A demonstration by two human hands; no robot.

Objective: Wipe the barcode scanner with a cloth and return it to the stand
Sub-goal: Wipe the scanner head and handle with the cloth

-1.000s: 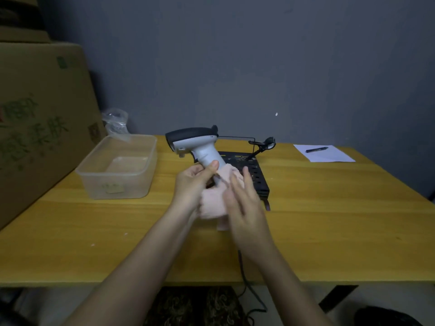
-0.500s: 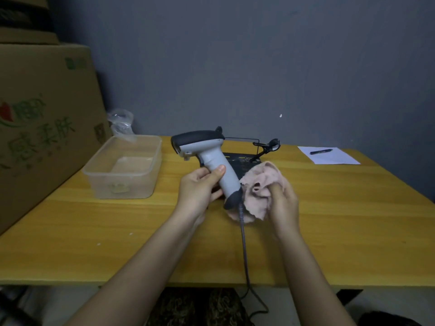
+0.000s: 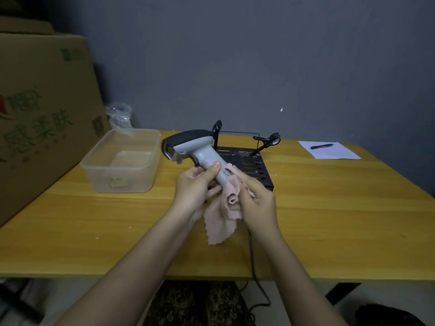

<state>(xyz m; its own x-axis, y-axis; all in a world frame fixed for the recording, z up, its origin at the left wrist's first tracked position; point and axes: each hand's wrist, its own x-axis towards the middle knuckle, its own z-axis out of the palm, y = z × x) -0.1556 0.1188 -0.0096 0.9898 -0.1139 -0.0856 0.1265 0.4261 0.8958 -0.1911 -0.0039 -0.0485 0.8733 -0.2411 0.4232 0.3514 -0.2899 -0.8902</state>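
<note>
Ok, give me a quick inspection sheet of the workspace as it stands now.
Surface: yellow wooden table, a few small specks.
Job's things: barcode scanner held above the table; pink cloth against its handle; black stand behind, vacant.
Clutter: clear plastic tub, crumpled plastic bag, paper sheet with pen.
Grippers: left hand grips the scanner handle; right hand holds the cloth.
Cables: scanner cable runs off the front edge.
Surroundings: cardboard box at left, grey wall.

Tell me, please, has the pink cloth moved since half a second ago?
Yes. The pink cloth, in the right hand, came back left against the scanner handle, judged against the black stand behind it.
</note>
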